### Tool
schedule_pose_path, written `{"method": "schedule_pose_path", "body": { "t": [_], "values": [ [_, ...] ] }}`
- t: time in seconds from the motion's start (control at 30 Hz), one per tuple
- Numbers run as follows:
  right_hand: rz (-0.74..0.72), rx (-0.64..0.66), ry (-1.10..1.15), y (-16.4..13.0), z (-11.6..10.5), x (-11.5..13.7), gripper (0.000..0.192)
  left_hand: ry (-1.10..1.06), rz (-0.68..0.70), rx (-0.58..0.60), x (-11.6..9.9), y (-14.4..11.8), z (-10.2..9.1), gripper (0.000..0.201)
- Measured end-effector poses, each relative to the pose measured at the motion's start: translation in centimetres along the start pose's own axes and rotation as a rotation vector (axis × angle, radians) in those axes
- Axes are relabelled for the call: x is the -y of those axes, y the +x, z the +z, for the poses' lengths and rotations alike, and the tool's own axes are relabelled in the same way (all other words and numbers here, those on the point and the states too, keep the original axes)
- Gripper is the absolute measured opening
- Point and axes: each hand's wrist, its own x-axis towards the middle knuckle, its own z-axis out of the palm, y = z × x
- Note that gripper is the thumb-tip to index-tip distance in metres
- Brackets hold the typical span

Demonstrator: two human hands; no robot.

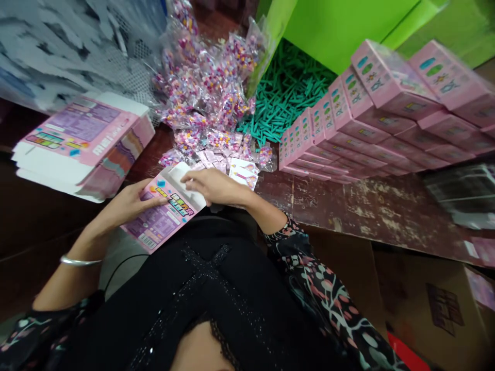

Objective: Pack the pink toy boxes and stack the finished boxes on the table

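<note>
A pink printed cardboard box is tilted over my lap at the table edge, its upper end open with white flaps. My left hand grips it from the left side, thumb across the printed face. At the open end is my right hand, its fingers curled against the white flap and box mouth; whether anything small is under the fingertips is hidden. Just beyond lie small pink packets and a white printed card.
Flattened pink cartons are stacked at left. Behind my hands is a heap of clear bags of colourful beads. Teal sticks spill near a green box. Rows of pink boxes fill the right side, with a brown carton below.
</note>
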Motion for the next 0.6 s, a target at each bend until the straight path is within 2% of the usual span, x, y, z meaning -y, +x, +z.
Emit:
{"method": "schedule_pose_path", "body": {
  "t": [0.07,0.13,0.2,0.27,0.33,0.4,0.5,0.6],
  "values": [
    [0.028,-0.133,-0.063,1.6,-1.9,-0.4,0.028,0.021,-0.080,0.041,1.5,-0.8,-1.0,0.087],
    [0.093,-0.264,-0.218,3.4,-4.2,-1.5,0.028,0.007,-0.171,0.102,3.1,-1.7,-2.0,0.087],
    [0.171,-0.244,-0.397,5.2,-6.1,-3.1,0.027,-0.033,-0.248,0.150,4.4,-2.5,-2.7,0.087],
    [0.237,-0.112,-0.530,6.6,-7.1,-4.5,0.030,-0.068,-0.285,0.159,5.2,-3.0,-2.9,0.083],
    [0.259,0.030,-0.607,7.6,-7.2,-5.7,0.035,-0.087,-0.286,0.132,5.6,-3.1,-2.6,0.078],
    [0.268,0.100,-0.661,8.4,-6.7,-6.7,0.039,-0.102,-0.281,0.096,5.6,-2.8,-2.1,0.075],
    [0.350,0.069,-0.712,9.8,-5.4,-7.7,0.037,-0.143,-0.277,0.075,4.9,-2.0,-1.3,0.075],
    [0.386,0.024,-0.638,11.1,-4.3,-8.5,0.047,-0.133,-0.276,0.060,3.9,-1.0,-1.0,0.078]
  ]
}}
